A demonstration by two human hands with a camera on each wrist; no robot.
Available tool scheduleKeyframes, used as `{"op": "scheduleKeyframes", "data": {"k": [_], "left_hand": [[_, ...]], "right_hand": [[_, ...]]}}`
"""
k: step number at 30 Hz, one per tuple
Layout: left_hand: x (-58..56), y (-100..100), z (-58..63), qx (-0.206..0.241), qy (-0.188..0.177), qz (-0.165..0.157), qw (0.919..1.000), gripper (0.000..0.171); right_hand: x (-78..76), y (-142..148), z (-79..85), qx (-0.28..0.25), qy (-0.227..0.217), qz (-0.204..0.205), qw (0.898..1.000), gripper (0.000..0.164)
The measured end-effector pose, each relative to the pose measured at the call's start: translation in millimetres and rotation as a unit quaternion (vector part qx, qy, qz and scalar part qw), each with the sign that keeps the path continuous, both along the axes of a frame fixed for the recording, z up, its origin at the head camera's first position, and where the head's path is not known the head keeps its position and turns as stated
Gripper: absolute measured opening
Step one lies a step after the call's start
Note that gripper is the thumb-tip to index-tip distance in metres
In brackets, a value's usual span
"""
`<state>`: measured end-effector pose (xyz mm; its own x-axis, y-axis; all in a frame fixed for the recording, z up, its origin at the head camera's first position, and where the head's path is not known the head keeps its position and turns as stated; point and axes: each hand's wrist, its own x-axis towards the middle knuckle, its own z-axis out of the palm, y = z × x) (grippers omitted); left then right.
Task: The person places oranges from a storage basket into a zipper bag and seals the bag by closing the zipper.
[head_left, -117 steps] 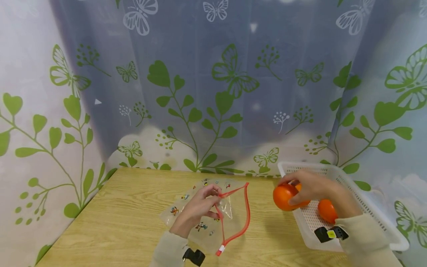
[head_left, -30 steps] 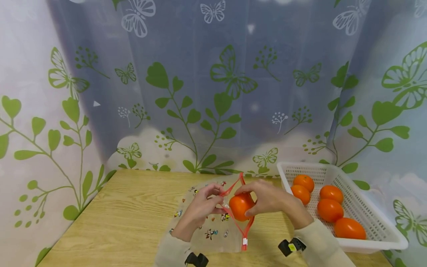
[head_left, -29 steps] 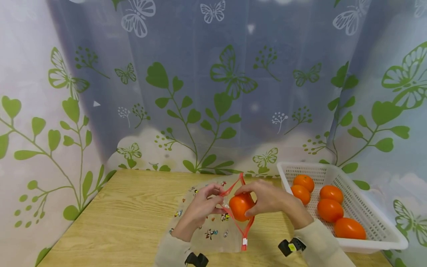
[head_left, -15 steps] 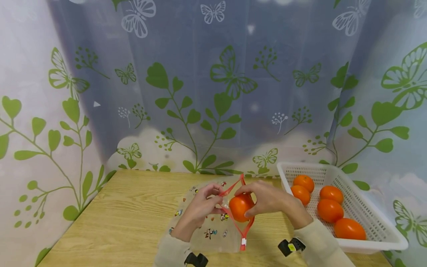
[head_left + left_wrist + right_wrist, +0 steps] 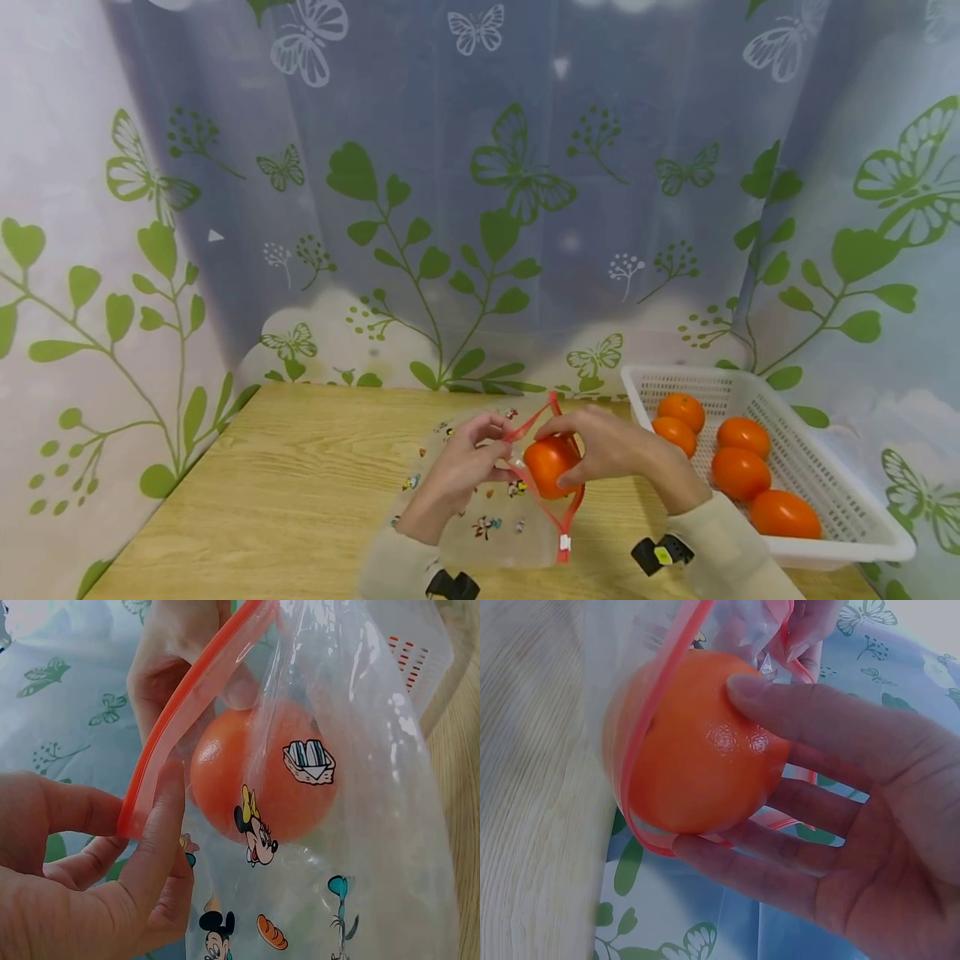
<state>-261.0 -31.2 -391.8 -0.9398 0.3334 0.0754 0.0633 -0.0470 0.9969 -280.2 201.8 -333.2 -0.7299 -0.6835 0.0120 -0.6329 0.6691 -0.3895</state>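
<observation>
A clear zip bag [image 5: 498, 529] with cartoon prints and a red zip edge lies over the table, its mouth spread toward the right. My left hand [image 5: 468, 458] pinches the red edge between thumb and fingers, as the left wrist view also shows. In my right hand [image 5: 611, 446] is an orange [image 5: 551, 467], gripped by thumb and fingers right in the bag's mouth. The right wrist view shows that orange [image 5: 697, 750] partly inside the red edge, its far side behind clear plastic.
At the right stands a white perforated basket [image 5: 840, 492] with several oranges [image 5: 783, 514] in it. The wooden table [image 5: 300, 483] reaches back to a curtain [image 5: 420, 275] printed with leaves and butterflies.
Earlier my right hand was lifting the orange over the basket; it has brought it left to the bag's mouth. In the last half second both hands and bag shift slightly right.
</observation>
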Motion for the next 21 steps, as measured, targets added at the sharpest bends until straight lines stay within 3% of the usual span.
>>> {"op": "scheduleKeyframes", "data": {"k": [11,21], "left_hand": [[-1.2,19,-3.5,0.006,-0.001,-0.002,1.0,0.016],[-3.4,24,-3.9,0.008,-0.011,0.0,0.9999,0.015]], "right_hand": [[-2.4,12,-2.9,-0.003,-0.006,0.001,1.0,0.05],[-3.0,19,-5.3,-0.002,-0.021,0.002,1.0,0.05]]}}
